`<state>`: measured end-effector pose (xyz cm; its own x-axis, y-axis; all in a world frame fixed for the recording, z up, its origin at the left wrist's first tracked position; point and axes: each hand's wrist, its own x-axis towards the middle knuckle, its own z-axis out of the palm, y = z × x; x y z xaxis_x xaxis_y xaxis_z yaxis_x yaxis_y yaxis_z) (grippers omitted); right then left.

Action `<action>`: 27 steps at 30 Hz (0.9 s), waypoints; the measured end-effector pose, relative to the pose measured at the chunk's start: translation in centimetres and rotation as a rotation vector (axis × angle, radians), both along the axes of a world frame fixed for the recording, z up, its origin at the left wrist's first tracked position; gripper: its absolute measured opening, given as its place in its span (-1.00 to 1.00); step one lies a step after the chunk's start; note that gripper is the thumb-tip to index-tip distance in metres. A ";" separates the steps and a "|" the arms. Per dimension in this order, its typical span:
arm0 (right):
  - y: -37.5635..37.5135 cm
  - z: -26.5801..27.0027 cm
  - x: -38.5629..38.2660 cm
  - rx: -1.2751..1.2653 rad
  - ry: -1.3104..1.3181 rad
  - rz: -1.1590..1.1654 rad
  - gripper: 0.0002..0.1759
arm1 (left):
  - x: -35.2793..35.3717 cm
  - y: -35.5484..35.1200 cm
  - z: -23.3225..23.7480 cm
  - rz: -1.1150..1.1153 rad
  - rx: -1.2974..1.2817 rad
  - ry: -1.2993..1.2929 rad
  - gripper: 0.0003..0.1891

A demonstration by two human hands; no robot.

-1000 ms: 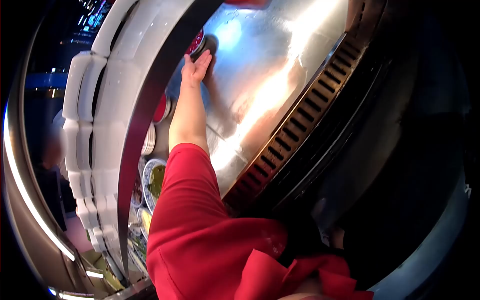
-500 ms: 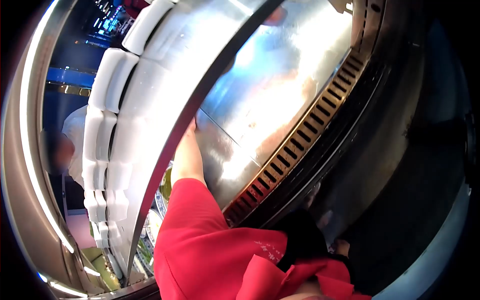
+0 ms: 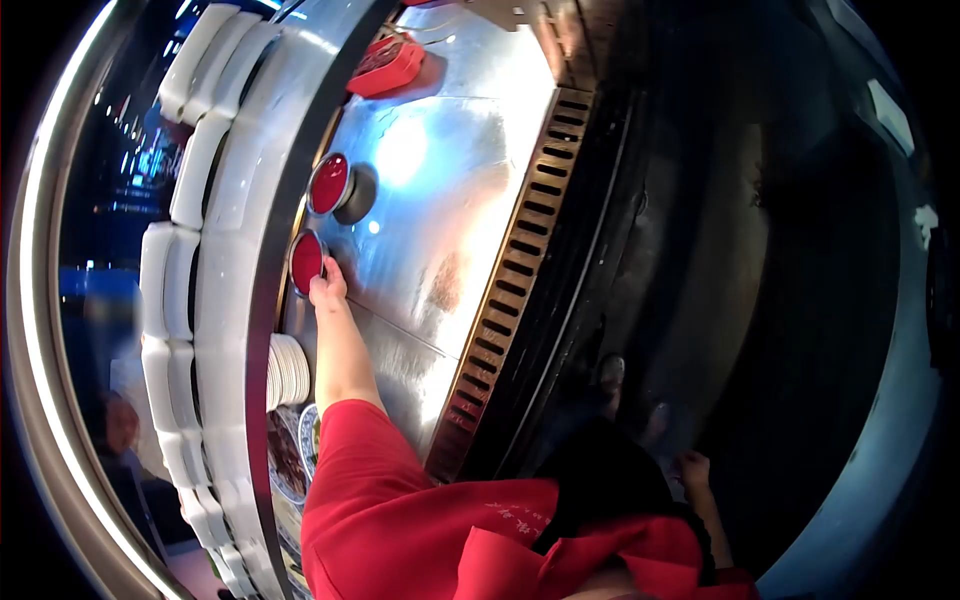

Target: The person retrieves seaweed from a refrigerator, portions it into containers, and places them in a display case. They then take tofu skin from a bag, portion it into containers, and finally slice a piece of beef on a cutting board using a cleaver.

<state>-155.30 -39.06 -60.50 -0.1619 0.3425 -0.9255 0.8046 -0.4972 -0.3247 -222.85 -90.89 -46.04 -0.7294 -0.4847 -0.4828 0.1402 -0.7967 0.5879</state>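
My left hand (image 3: 328,286) reaches over the steel counter to a round bowl with a red inside or red contents (image 3: 307,263). The fingers are closed at its near rim, and the bowl sits partly beneath the shelf edge. Just beyond it on the counter stands a second, similar red bowl (image 3: 328,184). Down beside my body hangs my right hand (image 3: 693,468), away from the counter. It is dim and small there, so its fingers cannot be made out.
A shelf (image 3: 235,215) carrying stacked white dishes (image 3: 168,280) overhangs the counter's left side. Below it are a stack of white plates (image 3: 288,370) and a patterned plate of dark food (image 3: 288,455). A red container (image 3: 387,66) stands farther along. A slotted grate (image 3: 520,255) edges the steel counter (image 3: 430,210).
The view has shifted, and both red bowls and the red container now show. My left hand, mostly hidden behind the shelf before, is now visible at the nearer bowl's rim.
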 end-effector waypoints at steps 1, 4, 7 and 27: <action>-0.7 -0.5 1.0 -0.030 0.005 -0.062 -0.91 | -0.6 0.5 0.2 -0.014 -0.024 0.009 -0.57; -2.2 -0.3 4.0 -0.109 0.025 -0.137 -0.83 | -2.0 0.6 -0.3 -0.135 -0.009 0.048 -0.54; -3.4 -0.5 6.6 -0.169 -0.051 -0.118 -0.82 | -1.5 1.8 -0.3 -0.184 0.061 0.020 -0.44; -17.3 0.3 40.0 0.501 0.150 -0.388 -0.84 | 40.4 46.4 18.3 -1.600 -0.156 0.600 -0.81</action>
